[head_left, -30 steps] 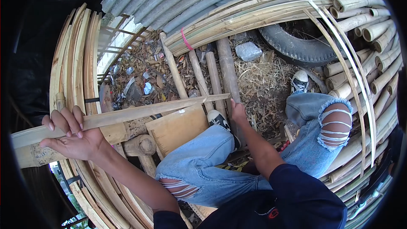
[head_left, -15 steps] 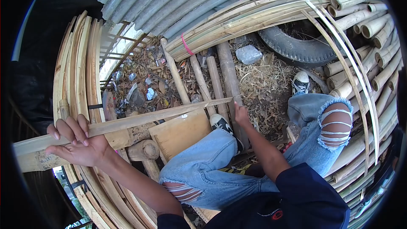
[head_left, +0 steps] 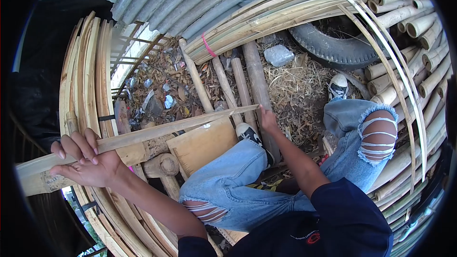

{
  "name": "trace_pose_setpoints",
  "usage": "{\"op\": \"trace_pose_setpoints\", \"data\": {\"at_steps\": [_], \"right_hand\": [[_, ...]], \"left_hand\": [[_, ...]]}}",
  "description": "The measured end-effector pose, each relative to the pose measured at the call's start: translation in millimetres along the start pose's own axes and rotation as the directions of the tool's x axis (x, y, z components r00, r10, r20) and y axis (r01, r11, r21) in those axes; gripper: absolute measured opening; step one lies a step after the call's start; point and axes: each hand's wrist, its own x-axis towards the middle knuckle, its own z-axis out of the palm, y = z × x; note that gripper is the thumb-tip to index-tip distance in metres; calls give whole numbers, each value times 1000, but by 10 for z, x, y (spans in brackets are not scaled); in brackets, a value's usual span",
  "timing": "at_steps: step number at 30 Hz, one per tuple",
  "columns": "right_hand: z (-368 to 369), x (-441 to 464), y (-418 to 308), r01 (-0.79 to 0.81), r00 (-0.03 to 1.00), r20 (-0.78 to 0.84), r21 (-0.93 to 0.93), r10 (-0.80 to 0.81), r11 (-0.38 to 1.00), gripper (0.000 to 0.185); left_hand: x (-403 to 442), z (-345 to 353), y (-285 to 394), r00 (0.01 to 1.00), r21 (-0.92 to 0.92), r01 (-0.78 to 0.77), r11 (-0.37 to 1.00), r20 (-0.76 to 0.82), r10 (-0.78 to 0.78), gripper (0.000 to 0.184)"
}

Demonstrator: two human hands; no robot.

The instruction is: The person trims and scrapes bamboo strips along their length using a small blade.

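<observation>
A long, flat bamboo strip [head_left: 166, 127] slants across in front of me, its right end higher than its left. My left hand [head_left: 88, 157] is closed around it near the left end, with the fingers curled over its edge. At the far right tip, my right hand [head_left: 269, 120] is closed on the strip's end; some of its fingers are hidden. Below the strip's left part lies a thick bamboo pole [head_left: 133, 154]. A tan board [head_left: 202, 145] sits under its middle, beside my left shoe [head_left: 248, 134].
Bundled bamboo strips [head_left: 281, 12] with a pink tie lie at the back, near a tyre [head_left: 333, 47]. More strips [head_left: 88, 71] stand at left. Bamboo poles [head_left: 419, 28] are stacked at right. Two thin strips [head_left: 392, 66] lean there. Corrugated sheets [head_left: 190, 0] stand behind.
My right hand and the strip's right end have risen slightly, moving a little to the left. The left hand keeps its hold in almost the same place.
</observation>
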Motion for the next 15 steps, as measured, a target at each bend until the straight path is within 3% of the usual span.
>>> {"op": "trace_pose_setpoints", "data": {"at_steps": [2, 5, 12, 14, 15], "right_hand": [[-60, -133, -142, 64, 998, -25, 20, -64, 998, 63], [-5, -330, -286, 423, 906, -78, 250, -417, 871, 52], [-50, -1068, -1000, 527, 839, -105, 395, -533, 752, 46], [-21, -1138, -972, 530, 838, -112, 396, -534, 749, 46], [14, -1080, -860, 446, 891, -80, 343, -448, 827, 47]], "left_hand": [[33, -2, -19, 1000, 9, -6, 1000, 11, 5, 44], [32, -66, 4, 1000, 13, -3, 1000, 20, 2, 46], [4, -147, 18, 999, -73, 4, 997, 52, 0, 47], [6, -140, 14, 998, -72, 8, 997, 59, -4, 47], [8, -140, 19, 997, -74, 8, 997, 71, -2, 47]]}}
